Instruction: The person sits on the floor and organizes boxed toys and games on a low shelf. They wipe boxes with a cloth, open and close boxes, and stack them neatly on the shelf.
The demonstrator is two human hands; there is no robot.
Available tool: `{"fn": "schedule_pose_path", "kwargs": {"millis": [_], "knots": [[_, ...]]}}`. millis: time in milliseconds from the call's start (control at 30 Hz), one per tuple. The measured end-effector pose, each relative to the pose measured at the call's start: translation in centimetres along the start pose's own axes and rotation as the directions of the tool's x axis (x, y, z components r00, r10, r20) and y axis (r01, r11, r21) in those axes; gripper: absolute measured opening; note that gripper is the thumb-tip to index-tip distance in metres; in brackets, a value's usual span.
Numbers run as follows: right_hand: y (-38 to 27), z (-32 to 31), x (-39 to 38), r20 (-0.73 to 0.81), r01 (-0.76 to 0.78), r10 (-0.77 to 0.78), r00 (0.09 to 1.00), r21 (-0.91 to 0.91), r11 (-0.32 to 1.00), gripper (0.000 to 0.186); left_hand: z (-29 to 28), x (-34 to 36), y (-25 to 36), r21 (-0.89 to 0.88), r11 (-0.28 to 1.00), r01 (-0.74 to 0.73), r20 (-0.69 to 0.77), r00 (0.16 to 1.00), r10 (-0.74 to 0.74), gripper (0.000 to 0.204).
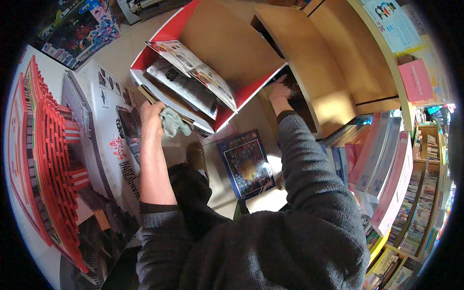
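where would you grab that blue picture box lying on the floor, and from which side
Probably by its long edges, coming straight down from above: the blue box lies flat on the floor between the person's shoe and the right sleeve, lid up, so only its rim is free to pinch. Its far end looks least crowded.

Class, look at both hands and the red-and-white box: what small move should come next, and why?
Probably a short wipe along the box's near edge. The left hand grips a crumpled grey cloth right against the large red-and-white cardboard box, while the right hand steadies its far corner by the wooden shelf. Loose printed booklets lie inside, so keep to the rim.
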State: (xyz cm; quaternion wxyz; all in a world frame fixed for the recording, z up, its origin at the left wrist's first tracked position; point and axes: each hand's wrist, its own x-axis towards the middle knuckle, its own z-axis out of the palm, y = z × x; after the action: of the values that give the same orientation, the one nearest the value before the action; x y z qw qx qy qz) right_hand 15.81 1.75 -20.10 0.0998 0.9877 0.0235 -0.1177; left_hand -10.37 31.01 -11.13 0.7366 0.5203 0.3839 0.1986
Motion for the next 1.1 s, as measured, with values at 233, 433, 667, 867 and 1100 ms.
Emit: {"fn": "schedule_pose_path", "kwargs": {"millis": [233,433,667,867,1100], "knots": [[-0.9,-0.8,-9.4,0.263,0.402,-0.39,0.882,0.009,0.916,0.029,-1.5,0.7,-2.0,0.087,0.985,-0.151,0.023,0.989,0.149,0.021],[0.2,-11.3,-18.8,-0.355,0.527,-0.401,0.845,0.419,0.739,0.023,-1.0,1.5,-2.9,0.502,0.863,-0.057,-0.115,0.985,0.132,0.032],[-4.9,-13.8,-20.8,-0.641,0.828,-0.527,0.559,0.399,0.394,0.048,2.7,-3.7,1.3,0.543,0.837,-0.07,-0.112,0.982,0.155,0.03],[-3.7,-13.2,-18.4,-0.416,0.488,-0.391,0.821,0.156,0.858,0.018,4.8,-4.0,1.1,0.579,0.801,-0.156,-0.031,0.977,0.213,0.028],[0.8,-18.2,-13.4,-0.468,0.609,-0.463,0.753,0.227,0.76,0.024,4.0,-1.3,-2.0,0.592,0.796,-0.13,0.08,0.992,0.102,0.023]]}}
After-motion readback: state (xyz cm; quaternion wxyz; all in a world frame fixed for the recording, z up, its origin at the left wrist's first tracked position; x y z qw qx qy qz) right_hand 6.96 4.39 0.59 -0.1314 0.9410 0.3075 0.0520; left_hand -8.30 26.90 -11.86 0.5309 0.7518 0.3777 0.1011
